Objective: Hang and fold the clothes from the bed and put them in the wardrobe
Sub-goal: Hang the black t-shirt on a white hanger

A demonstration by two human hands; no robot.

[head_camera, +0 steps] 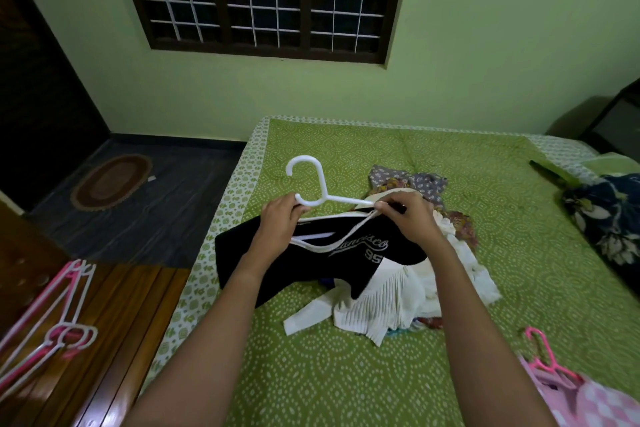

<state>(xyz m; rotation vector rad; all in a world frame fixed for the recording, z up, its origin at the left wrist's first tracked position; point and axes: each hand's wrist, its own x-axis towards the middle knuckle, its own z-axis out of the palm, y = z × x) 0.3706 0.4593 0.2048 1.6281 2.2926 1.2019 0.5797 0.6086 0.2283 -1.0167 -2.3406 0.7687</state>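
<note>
Above the green patterned bed (pixel 450 166) I hold a black top with white trim and lettering (pixel 304 270) and a white plastic hanger (pixel 311 180). My left hand (pixel 280 222) grips the hanger's left shoulder together with the top's fabric. My right hand (pixel 408 218) pinches the white neckline at the hanger's right arm. The hanger's hook points up and away from me. Under the top lies a heap of clothes: a white pleated garment (pixel 391 302) and a grey floral piece (pixel 408 184).
Several pink and white hangers (pixel 59 333) lie on a wooden surface at the lower left. A pink checked garment on a pink hanger (pixel 568 388) lies at the bed's near right corner. A dark floral cloth (pixel 606 215) sits at the right. An oval mat (pixel 110 180) lies on the floor.
</note>
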